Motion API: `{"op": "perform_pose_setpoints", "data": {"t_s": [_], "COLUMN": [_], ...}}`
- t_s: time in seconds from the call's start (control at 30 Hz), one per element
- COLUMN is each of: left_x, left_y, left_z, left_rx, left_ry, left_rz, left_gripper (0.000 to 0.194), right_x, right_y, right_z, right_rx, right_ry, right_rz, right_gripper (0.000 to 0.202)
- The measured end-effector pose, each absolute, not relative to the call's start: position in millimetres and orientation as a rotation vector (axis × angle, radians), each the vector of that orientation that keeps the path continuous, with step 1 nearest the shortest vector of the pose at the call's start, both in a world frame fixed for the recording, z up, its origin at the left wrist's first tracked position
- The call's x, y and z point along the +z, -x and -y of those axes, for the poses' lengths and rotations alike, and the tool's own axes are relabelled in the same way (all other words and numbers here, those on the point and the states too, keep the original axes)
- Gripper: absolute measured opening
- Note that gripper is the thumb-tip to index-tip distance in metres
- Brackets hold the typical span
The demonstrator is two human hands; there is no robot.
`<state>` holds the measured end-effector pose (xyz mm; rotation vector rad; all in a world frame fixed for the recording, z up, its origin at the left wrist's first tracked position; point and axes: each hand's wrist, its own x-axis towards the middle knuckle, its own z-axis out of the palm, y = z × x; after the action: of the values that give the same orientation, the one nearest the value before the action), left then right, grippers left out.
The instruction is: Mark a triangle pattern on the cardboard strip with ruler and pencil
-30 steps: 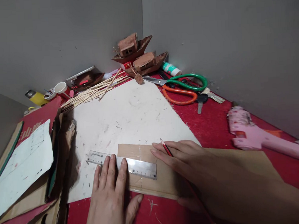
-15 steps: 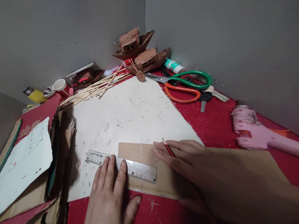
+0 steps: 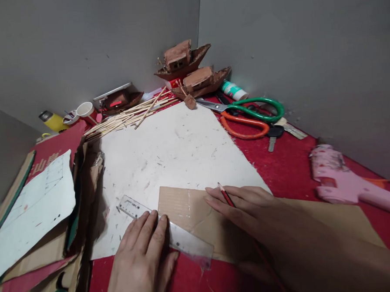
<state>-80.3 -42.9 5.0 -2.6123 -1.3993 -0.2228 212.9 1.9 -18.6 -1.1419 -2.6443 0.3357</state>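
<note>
A clear ruler [image 3: 191, 242] lies slanted over the lower left part of a cardboard strip [image 3: 175, 201], its right end past the strip's lower edge. My left hand [image 3: 140, 258] rests on the ruler with its fingers pressed down and slightly apart. Between the fingers of my right hand [image 3: 251, 217] is a red and black pencil [image 3: 226, 195], tip pointing up and left. That hand lies over the strip's middle, its fingertips on the cardboard. White paper [image 3: 172, 147] lies beneath the strip's left part.
Scissors [image 3: 245, 113], a key [image 3: 273, 137] and a pink glue gun [image 3: 340, 177] lie right. Behind are wooden sticks [image 3: 128, 117], brown model boats [image 3: 198, 80] and a cup [image 3: 86, 111]. Stacked cardboard with a drawn sheet [image 3: 38, 211] is at the left.
The ruler has tilted more steeply, its right end swinging down over the strip's lower edge, with my left hand on it. The whole view has shifted slightly. My right hand still holds the pencil.
</note>
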Motion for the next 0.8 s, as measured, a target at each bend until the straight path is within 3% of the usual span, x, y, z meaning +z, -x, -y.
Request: {"op": "perform_pose_setpoints", "data": {"t_s": [0.3, 0.43, 0.6, 0.8], "left_x": [10, 10, 13, 15], "left_y": [81, 79, 76, 74], "left_z": [45, 45, 46, 47], "left_rx": [-0.322, -0.325, -0.43, -0.471], "left_ry": [2.682, 2.707, 2.744, 2.821], "left_rz": [1.48, 1.579, 1.649, 1.751], "left_gripper": [0.035, 0.036, 0.032, 0.026], "right_x": [-15, -17, -10, -5], "right_y": [-209, -208, -205, -204], "right_z": [-3, -3, -3, -1], "right_rx": [0.412, 0.399, 0.306, 0.157], "right_ry": [1.109, 1.058, 0.987, 1.065], "right_rz": [2.617, 2.609, 2.621, 2.687], "right_gripper": [0.084, 0.093, 0.101, 0.096]}}
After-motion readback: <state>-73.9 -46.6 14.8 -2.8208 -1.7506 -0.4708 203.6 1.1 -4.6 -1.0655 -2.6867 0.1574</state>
